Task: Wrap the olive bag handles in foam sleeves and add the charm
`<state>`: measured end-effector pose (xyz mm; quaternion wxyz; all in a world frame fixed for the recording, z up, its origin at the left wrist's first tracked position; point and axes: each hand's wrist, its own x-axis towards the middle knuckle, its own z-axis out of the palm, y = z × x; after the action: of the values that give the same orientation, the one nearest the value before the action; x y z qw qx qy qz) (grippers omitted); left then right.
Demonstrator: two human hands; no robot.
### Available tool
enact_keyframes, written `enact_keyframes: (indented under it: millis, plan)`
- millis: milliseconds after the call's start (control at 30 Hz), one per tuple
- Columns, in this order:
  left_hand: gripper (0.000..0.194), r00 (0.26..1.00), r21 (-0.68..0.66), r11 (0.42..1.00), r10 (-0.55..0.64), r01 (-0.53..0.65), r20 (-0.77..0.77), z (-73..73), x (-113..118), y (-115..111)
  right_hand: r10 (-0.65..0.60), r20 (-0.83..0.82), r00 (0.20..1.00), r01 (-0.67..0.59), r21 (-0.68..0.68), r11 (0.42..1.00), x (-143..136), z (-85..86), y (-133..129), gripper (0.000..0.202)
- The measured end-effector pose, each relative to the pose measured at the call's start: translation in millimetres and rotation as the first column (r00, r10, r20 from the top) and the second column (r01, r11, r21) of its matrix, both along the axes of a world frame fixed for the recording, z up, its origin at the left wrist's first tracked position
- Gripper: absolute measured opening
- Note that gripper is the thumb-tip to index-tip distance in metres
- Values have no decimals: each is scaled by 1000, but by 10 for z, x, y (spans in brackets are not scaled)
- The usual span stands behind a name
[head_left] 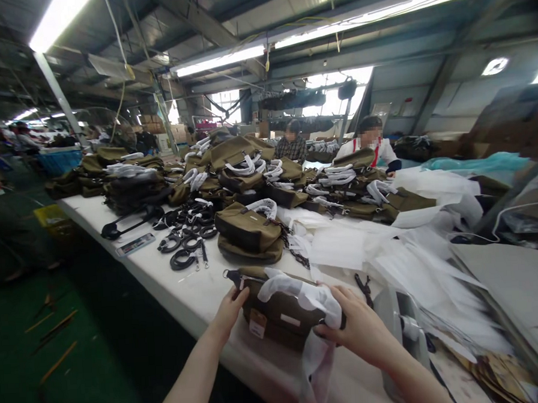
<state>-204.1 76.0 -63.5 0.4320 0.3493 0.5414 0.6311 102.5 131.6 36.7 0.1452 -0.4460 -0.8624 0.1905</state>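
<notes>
An olive canvas bag [279, 312] lies on its side at the near edge of the white worktop [174, 284], close enough that both hands can reach it without stretching. The left hand [229, 309] presses its fingers against the bag's left end near the zip pull, steadying it so it does not slide. The right hand [359, 326] is clenched on the bag's handle, which is wrapped in thin white film [301, 296]; the film trails down over the worktop edge in a loose, crinkled tail. A small paper tag [257, 323] hangs on the bag's front face, with a pale sewn label beside it.

The bag's cloth looks stiff and matte, a heavy weave that holds a boxy shape. Just behind it two more bags [247, 229] sit stacked, the top one with the same white wrap round its handle, likely to keep the handle from scuffing. Farther along, many such bags are heaped in piles [244, 157], handles wrapped alike. Coiled black straps [187, 236] with metal clips lie in a loose cluster to the left, apart from the bags. To the right, white sheets [356, 245] of thin, soft material spread in overlapping layers. Two people [369, 139] sit at the far end, their hands not near this bag
</notes>
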Motion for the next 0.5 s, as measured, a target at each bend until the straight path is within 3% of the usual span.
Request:
enact_keyframes:
  millis: [233, 500]
  plan:
    - [67, 999, -11, 1000, -4, 4, -42, -366, 29, -44, 39, 5, 999, -39, -20, 999, -6, 73, -80, 31]
    - [58, 991, -21, 999, 30, -34, -132, -405, -21, -20, 14, 91, 996, -20, 69, 997, -140, 104, -68, 27]
